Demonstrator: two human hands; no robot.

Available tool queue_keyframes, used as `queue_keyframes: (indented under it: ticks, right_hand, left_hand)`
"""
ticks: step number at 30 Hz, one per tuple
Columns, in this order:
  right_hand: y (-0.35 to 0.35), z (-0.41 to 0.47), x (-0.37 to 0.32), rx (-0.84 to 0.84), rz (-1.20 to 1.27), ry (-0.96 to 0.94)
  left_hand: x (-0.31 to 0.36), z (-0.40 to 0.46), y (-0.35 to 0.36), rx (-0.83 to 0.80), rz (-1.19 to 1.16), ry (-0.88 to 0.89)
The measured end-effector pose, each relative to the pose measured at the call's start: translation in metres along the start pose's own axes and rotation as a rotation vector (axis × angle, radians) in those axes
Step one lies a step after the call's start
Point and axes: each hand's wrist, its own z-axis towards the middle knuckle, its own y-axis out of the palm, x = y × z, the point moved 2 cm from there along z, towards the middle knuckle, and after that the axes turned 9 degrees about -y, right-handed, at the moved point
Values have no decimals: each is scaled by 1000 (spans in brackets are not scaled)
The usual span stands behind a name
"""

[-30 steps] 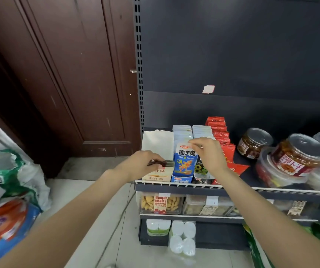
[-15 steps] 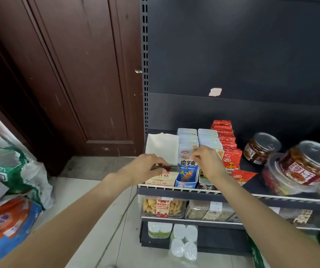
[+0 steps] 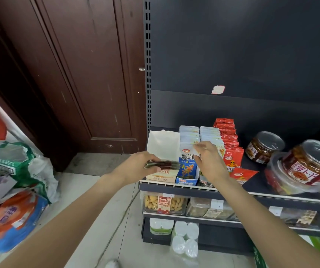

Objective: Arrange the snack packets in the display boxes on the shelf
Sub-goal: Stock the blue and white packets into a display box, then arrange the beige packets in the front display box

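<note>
Dark shop shelf [image 3: 194,188], restocking under way: we judge the job partly done.

Our left hand [image 3: 137,167] grips a stack of packets [image 3: 163,164] over the empty cream box [image 3: 163,151]; our right hand [image 3: 207,159] pinches packets in the full blue box [image 3: 187,171].

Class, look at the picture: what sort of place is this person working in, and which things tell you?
Probably a small shop: a metal shelf with snack packets in display boxes, sealed jars, price tags.
</note>
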Motion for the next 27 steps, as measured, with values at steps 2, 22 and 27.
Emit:
queue_keyframes:
  ticks: [2,22,27]
  right_hand:
    - [-3,-5,-4,44,79,-11]
    - [13,-7,-77,-339,226,24]
    - [10,-16,-76,-249,201,7]
  left_hand:
    - [-2,-6,-3,21,-12,-19]
    - [-47,14,-11,-337,-470,-72]
    - [-49,12,-6,-428,-585,27]
